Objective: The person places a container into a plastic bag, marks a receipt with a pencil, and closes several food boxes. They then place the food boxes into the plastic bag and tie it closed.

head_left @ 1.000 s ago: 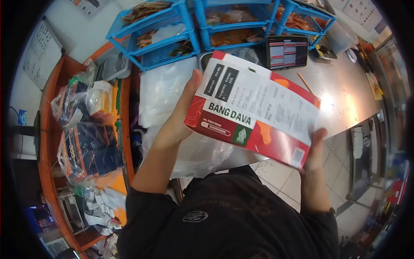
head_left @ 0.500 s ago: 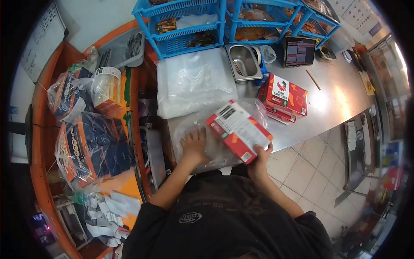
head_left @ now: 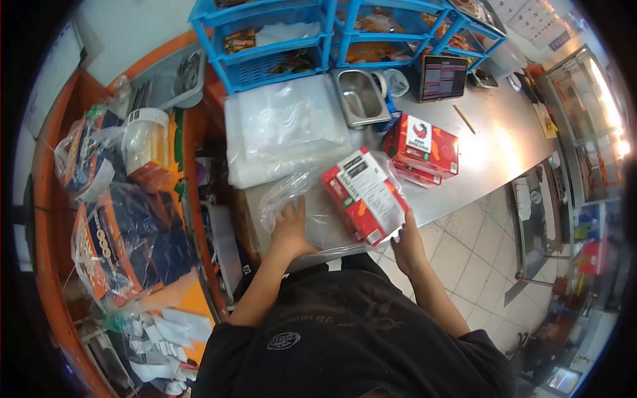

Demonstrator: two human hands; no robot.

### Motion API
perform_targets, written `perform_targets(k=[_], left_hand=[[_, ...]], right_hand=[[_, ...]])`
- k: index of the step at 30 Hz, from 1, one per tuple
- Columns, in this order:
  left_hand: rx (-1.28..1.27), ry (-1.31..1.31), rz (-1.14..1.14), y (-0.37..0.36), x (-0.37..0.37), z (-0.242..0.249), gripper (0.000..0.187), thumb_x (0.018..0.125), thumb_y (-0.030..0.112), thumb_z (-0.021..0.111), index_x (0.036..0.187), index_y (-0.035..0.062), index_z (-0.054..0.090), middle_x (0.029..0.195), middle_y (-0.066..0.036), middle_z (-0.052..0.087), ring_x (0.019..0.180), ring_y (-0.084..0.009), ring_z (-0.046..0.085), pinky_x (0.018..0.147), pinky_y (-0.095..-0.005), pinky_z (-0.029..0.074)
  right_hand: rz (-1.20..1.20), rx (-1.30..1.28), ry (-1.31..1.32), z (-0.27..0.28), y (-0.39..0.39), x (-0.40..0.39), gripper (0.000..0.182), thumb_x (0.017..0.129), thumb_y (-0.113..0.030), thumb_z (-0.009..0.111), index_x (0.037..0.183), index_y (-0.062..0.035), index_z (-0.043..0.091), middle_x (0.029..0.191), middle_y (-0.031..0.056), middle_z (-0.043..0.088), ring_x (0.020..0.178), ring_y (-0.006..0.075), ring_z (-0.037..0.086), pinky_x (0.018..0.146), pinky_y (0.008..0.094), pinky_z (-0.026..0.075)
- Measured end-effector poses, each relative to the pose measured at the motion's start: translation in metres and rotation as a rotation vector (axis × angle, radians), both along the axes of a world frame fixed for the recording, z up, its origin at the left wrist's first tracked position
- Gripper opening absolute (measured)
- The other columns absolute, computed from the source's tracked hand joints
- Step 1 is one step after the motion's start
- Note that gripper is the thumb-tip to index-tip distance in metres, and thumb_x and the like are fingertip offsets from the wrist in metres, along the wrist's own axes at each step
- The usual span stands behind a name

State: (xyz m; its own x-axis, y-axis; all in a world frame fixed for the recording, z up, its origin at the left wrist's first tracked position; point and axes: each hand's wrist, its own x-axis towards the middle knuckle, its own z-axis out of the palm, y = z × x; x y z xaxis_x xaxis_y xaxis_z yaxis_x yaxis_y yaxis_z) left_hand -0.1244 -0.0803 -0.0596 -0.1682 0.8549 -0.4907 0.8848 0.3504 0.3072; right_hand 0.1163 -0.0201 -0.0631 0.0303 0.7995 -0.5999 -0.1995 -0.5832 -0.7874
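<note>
A red box point(head_left: 338, 196) with a white printed slip point(head_left: 371, 192) on top lies tilted over a clear plastic bag point(head_left: 314, 227) at the table's front edge. My right hand point(head_left: 410, 244) grips the near right end of this box; some of its fingers are hidden. To the left, my left hand point(head_left: 290, 230) rests on the bag with fingers and thumb spread, and the film bunches up around the fingertips. Two more red boxes point(head_left: 440, 147) are stacked behind and to the right, touched by neither hand.
A stack of clear plastic bags point(head_left: 282, 126) lies behind my left hand. Farther back are a steel container point(head_left: 362, 99), a tablet point(head_left: 442, 78), a pencil point(head_left: 465, 119) and blue shelf racks point(head_left: 272, 54). Bagged dark boxes point(head_left: 136, 232) stand on the orange shelf at left.
The red box has turned slightly more upright in view, and my right hand has slid down its right end. The bag's left side has lifted around my left hand. The view has shifted.
</note>
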Motion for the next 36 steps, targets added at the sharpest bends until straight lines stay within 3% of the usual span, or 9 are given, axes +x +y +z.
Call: perform_targets(k=[2,5,8,11,18,20,28,34,36], left_hand=[[0.014,0.029,-0.023,0.010,0.000,0.000,0.115,0.054,0.033,0.082,0.143,0.0065,0.014,0.139,-0.023,0.029,0.126,-0.0434,0.031,0.101,-0.0492,0.034],[0.078,-0.113,0.058,0.027,0.005,-0.009,0.089,0.067,0.023,0.072,0.139,0.0044,0.022,0.133,-0.021,0.038,0.124,-0.0342,0.037,0.100,-0.0466,0.034],[0.269,-1.304,0.606,0.050,0.017,0.003,0.067,0.075,0.013,0.063,0.132,0.0015,0.029,0.123,-0.013,0.045,0.115,-0.0223,0.044,0.099,-0.0350,0.033],[0.492,-1.065,0.518,0.060,0.040,-0.001,0.068,0.078,0.011,0.064,0.134,0.0032,0.026,0.124,-0.012,0.043,0.117,-0.0214,0.042,0.100,-0.0336,0.032],[0.505,-0.894,0.465,0.057,0.041,0.009,0.064,0.079,0.013,0.066,0.132,0.0030,0.031,0.119,-0.015,0.049,0.115,-0.0221,0.047,0.092,-0.0312,0.041],[0.518,-0.573,0.305,0.069,0.041,0.054,0.056,0.080,0.015,0.065,0.128,0.0016,0.040,0.114,-0.018,0.053,0.112,-0.0229,0.051,0.091,-0.0308,0.042],[-0.165,-0.637,-0.056,0.263,0.075,0.029,0.074,0.079,0.062,0.053,0.116,-0.0014,0.057,0.111,-0.019,0.060,0.101,-0.0232,0.058,0.089,-0.0327,0.042],[-0.475,-0.868,-0.029,0.275,0.091,0.027,0.066,0.081,0.056,0.057,0.124,0.0059,0.052,0.117,-0.011,0.058,0.101,-0.0190,0.058,0.088,-0.0313,0.043],[-0.528,-1.027,0.177,0.266,0.105,0.057,0.066,0.078,0.055,0.061,0.125,0.0088,0.051,0.119,-0.009,0.058,0.105,-0.0174,0.057,0.090,-0.0304,0.042]], right_hand=[[0.174,0.402,-0.739,-0.004,0.010,0.028,0.052,0.094,-0.034,0.040,0.135,-0.0027,0.033,0.137,0.0160,0.033,0.119,0.0225,0.039,0.097,0.0328,0.034],[0.311,0.188,-0.497,-0.038,0.039,0.036,0.044,0.093,-0.027,0.042,0.127,-0.0004,0.043,0.126,0.0173,0.045,0.114,0.0251,0.043,0.095,0.0346,0.034],[0.364,0.267,-0.380,-0.068,0.056,0.040,0.019,0.088,-0.013,0.050,0.095,0.0017,0.059,0.083,0.0104,0.060,0.078,0.0175,0.053,0.073,0.0303,0.042],[0.207,0.881,-0.570,-0.001,0.047,0.038,0.011,0.086,-0.009,0.058,0.088,0.0008,0.054,0.071,0.0016,0.054,0.068,0.0092,0.049,0.063,0.0238,0.041],[1.033,0.332,-0.430,0.095,0.062,0.085,0.031,0.079,-0.012,0.058,0.107,0.0029,0.055,0.075,0.0139,0.062,0.064,0.0198,0.060,0.062,0.0294,0.047],[0.605,0.550,-0.327,0.117,0.105,0.126,0.034,0.084,-0.023,0.060,0.109,-0.0002,0.054,0.065,0.0059,0.061,0.053,0.0115,0.054,0.054,0.0259,0.044],[0.325,0.400,0.049,-0.064,0.213,0.116,0.065,0.096,-0.049,0.029,0.140,-0.0013,0.028,0.141,0.0151,0.034,0.131,0.0231,0.029,0.108,0.0339,0.021],[0.233,0.225,-0.192,-0.087,0.185,0.129,0.069,0.092,-0.057,0.033,0.136,-0.0027,0.031,0.140,0.0121,0.035,0.131,0.0252,0.029,0.108,0.0382,0.023],[0.100,0.209,0.473,-0.031,0.172,0.104,0.065,0.092,-0.055,0.035,0.133,-0.0039,0.034,0.134,0.0110,0.042,0.124,0.0227,0.040,0.104,0.0384,0.032]])
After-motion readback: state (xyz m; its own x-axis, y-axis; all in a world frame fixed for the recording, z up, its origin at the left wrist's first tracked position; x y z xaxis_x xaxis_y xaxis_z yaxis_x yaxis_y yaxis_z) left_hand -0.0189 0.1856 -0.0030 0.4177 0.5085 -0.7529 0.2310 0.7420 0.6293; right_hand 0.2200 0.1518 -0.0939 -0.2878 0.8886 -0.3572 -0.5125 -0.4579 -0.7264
